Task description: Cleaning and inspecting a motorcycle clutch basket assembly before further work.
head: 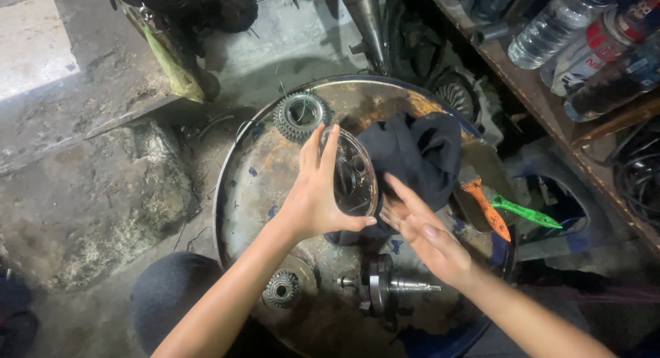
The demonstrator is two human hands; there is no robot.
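Observation:
My left hand [317, 193] grips a round metal disc-shaped engine part [354, 174], held on edge over a rusty drum top [254, 186]. My right hand [419, 231] rests with spread fingers against the lower edge of a dark cloth [412, 155] that lies bunched behind the part; whether it grips the cloth is unclear. A toothed gear [300, 115] lies just beyond my left fingers. Nearer to me on the drum sit a small gear [282, 288] and a crankshaft-like shaft [388, 286].
An orange-handled tool [487, 208] and a green-handled tool [526, 212] lie at the drum's right edge. A wooden shelf [550, 103] on the right carries plastic bottles [550, 28]. Greasy engine parts [426, 62] stand behind the drum. Rough concrete floor [89, 186] stretches left.

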